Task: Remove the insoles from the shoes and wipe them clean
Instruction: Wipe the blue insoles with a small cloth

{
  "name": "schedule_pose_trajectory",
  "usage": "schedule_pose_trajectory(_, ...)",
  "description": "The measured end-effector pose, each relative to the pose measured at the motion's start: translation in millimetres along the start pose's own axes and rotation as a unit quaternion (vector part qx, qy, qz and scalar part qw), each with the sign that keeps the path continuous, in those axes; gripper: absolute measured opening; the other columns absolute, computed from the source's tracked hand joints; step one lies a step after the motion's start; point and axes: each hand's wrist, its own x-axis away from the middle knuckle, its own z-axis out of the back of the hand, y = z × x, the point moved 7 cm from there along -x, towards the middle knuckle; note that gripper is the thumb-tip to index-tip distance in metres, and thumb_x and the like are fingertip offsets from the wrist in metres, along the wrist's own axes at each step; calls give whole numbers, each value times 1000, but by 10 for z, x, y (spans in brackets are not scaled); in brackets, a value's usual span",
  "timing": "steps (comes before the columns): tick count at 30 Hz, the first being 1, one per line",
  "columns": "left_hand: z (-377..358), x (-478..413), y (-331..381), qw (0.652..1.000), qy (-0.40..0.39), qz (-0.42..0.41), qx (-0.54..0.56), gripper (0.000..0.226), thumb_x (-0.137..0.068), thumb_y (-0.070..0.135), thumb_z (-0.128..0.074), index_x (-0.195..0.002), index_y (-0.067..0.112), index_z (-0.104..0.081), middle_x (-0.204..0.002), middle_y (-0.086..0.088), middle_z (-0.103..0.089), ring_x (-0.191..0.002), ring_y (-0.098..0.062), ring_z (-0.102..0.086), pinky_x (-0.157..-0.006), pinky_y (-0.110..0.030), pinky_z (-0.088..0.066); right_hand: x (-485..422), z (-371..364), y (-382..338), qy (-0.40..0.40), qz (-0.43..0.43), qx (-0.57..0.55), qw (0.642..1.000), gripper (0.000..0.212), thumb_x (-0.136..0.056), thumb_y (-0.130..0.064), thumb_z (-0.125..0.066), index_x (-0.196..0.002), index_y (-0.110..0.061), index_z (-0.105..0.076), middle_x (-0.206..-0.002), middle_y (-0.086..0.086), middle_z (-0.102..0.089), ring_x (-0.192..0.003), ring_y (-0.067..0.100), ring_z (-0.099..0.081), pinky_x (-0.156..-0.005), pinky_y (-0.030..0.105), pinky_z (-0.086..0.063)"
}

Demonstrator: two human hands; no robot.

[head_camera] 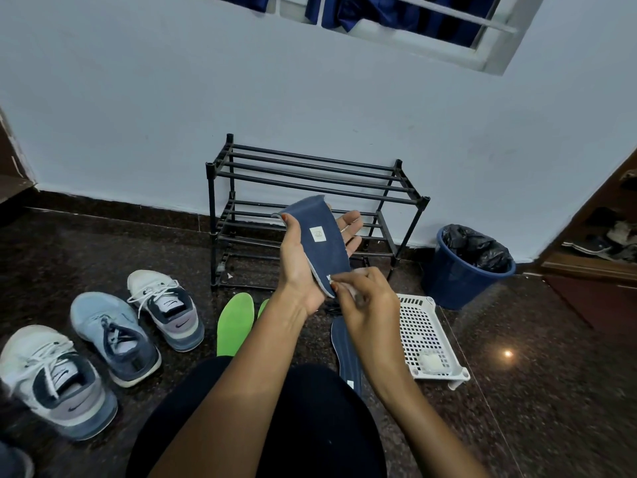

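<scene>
Granite floor (537, 401): left hand (301, 270) grips blue insole (322, 250), right hand (367, 307) pinches a wipe (346, 283); best stroke heel-to-toe, firmly.

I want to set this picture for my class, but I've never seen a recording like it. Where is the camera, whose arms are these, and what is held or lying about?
There is no machine here. A person wears one camera on the head, so you look down at their own arms and lap. Their left hand holds a blue insole. The right hand pinches a white wipe, blurred, against its lower end. On the floor lie sneakers, green insoles, another dark insole, a white basket and a blue bin. A shoe rack stands by the wall.
</scene>
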Motion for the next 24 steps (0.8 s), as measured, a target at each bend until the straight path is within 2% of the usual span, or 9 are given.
schedule_pose_trajectory(2, -13, 9, -7, 1000, -7, 7, -8, 69, -95, 63, -13, -121, 12, -53, -98, -11, -72, -95, -22, -70, -85, -35, -52, -12, 29, -10, 3, 6, 3, 1000, 16, -80, 11, -60, -87, 0, -70, -82, -2, -52, -83, -15, -50, -70, -1, -34)
schedule_pose_trajectory(6, -26, 25, -13, 1000, 1, 20, -22, 72, -96, 63, -10, -120, 13, -56, -98, -11, -73, -92, -22, -70, -88, -38, -51, -139, 78, -21, 30, 30, 30, 999, 16, -79, 10, -62, -86, -1, -70, -84, 1, -53, -77, -6, -50, -71, -2, -34)
schedule_pose_trajectory(9, -60, 56, -32, 999, -2, 38, -39, 85, -95, 63, -5, -89, 17, -77, -90, -7, -74, -85, -18, -72, -90, -38, -48, -254, 97, -3, 45, 35, 40, 998, 14, -80, 8, -62, -86, -1, -70, -84, 3, -53, -78, -2, -50, -71, 0, -35)
schedule_pose_trajectory(10, -79, 72, -41, 998, -7, 44, -48, 90, -95, 63, -4, -77, 18, -79, -87, -6, -75, -82, -16, -72, -90, -37, -47, -289, 109, 9, 46, 36, 37, 998, 14, -80, 7, -62, -87, -1, -70, -84, 4, -54, -77, -2, -50, -71, 0, -36)
schedule_pose_trajectory(12, -112, 92, -43, 998, -15, 46, -50, 92, -95, 63, -3, -69, 19, -79, -86, -5, -75, -80, -15, -72, -88, -35, -48, -351, 130, 43, 34, 35, 20, 999, 13, -80, 6, -63, -88, -2, -71, -84, 6, -55, -76, -5, -53, -72, 0, -35)
schedule_pose_trajectory(15, -117, 82, -52, 998, -21, 44, -31, 90, -95, 63, -5, -72, 19, -80, -90, -6, -74, -85, -17, -71, -87, -36, -49, -392, 140, 101, -1, 25, -3, 1000, 13, -80, 5, -64, -88, -4, -71, -83, 6, -56, -81, -11, -52, -71, 1, -35)
schedule_pose_trajectory(18, -68, 46, -65, 999, -11, 34, -12, 83, -96, 63, -11, -85, 16, -78, -101, -10, -72, -98, -21, -66, -90, -38, -48, -369, 142, 122, -16, 29, -12, 999, 15, -79, 6, -65, -87, -4, -72, -80, 2, -53, -81, -11, -52, -71, 2, -36)
schedule_pose_trajectory(21, -24, 5, -64, 1000, -5, 17, -13, 75, -96, 62, -11, -103, 12, -66, -100, -11, -72, -98, -23, -67, -98, -38, -45, -308, 123, 126, -28, 34, -9, 999, 16, -78, 7, -64, -87, -5, -72, -81, 1, -54, -82, -11, -52, -71, 1, -36)
schedule_pose_trajectory(24, 12, -22, -47, 1000, -7, 5, -10, 74, -96, 63, -11, -110, 11, -62, -100, -12, -72, -97, -23, -68, -93, -33, -49, -221, 100, 138, -30, 27, -13, 999, 16, -79, 8, -64, -87, -3, -71, -81, 0, -54, -83, -11, -52, -71, 1, -36)
